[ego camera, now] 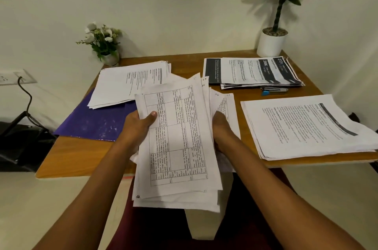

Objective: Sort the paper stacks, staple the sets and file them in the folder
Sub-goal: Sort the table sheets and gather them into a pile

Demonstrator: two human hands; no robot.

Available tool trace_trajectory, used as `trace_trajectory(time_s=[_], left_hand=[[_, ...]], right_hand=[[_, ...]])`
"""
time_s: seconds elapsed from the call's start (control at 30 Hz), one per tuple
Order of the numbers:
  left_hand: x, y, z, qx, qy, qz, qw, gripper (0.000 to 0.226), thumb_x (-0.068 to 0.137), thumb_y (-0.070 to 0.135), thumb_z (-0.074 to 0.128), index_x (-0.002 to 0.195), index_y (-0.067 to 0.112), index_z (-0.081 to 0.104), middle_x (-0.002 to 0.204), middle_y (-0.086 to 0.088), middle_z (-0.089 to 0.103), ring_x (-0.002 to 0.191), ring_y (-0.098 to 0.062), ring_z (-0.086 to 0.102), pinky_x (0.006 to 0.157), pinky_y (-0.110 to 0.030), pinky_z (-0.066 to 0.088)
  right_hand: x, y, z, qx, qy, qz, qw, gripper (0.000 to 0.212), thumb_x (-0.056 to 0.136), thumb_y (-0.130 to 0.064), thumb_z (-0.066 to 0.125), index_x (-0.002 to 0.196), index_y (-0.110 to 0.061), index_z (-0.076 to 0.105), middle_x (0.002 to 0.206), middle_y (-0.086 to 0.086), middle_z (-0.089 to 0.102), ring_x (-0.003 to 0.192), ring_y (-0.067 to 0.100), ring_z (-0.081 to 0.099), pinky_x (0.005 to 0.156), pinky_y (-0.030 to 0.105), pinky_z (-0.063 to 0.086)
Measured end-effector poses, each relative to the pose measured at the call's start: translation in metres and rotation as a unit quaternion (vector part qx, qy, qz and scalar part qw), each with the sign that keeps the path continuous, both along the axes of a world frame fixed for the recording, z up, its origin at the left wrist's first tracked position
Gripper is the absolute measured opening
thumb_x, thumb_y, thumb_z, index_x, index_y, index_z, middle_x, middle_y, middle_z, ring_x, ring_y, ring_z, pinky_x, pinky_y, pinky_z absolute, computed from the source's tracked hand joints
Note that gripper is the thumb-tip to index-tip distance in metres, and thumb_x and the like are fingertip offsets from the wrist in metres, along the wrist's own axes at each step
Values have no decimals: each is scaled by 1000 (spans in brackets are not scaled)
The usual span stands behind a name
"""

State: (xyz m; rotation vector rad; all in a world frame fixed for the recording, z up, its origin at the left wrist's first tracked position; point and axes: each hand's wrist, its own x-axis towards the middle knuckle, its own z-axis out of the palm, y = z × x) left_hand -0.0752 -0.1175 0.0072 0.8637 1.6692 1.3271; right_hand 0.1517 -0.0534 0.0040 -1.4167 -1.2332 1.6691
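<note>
Holding a loose sheaf of table-printed sheets over the near edge of the tabletop, the left hand grips the sheaf's left side, with the thumb pressed on the top page and the fingers underneath. The right hand grasps the right side, its fingers tucked out of sight among the fanned pages. The sheaf is untidy: its far corners splay apart and its lower end hangs past the tabletop edge.

On the left of the tabletop a purple folder lies flat, with a white paper stack resting partly on its far end. At the far right sits a stack with dark header bands, and a blue-ended stapler lies just in front of it. A third stack of text pages lies at the near right. A small flower pot and a taller potted plant stand at the far corners by the wall.
</note>
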Motion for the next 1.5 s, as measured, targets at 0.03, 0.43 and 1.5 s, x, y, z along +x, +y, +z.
trace_trajectory(time_s=[0.03,0.43,1.5], left_hand=[[-2,0,1,5,-5,8,1000,13,98,27,66,111,24,69,93,5,79,84,-16,77,67,-33,61],[2,1,16,44,-39,26,998,28,98,28,66,125,21,66,108,2,77,95,-21,76,82,-47,62],[-5,-8,-24,-19,68,34,997,35,100,31,62,130,14,63,111,0,75,94,-17,73,69,-30,59]], right_hand=[[5,0,-1,48,-8,-11,999,21,99,-33,63,101,-12,67,81,4,75,72,23,73,58,30,54],[37,23,14,138,19,-59,988,22,91,-17,75,106,-30,66,96,-17,73,89,7,71,75,27,56],[35,51,4,147,-362,0,921,55,79,-27,88,114,-16,46,131,10,62,116,31,65,79,34,51]])
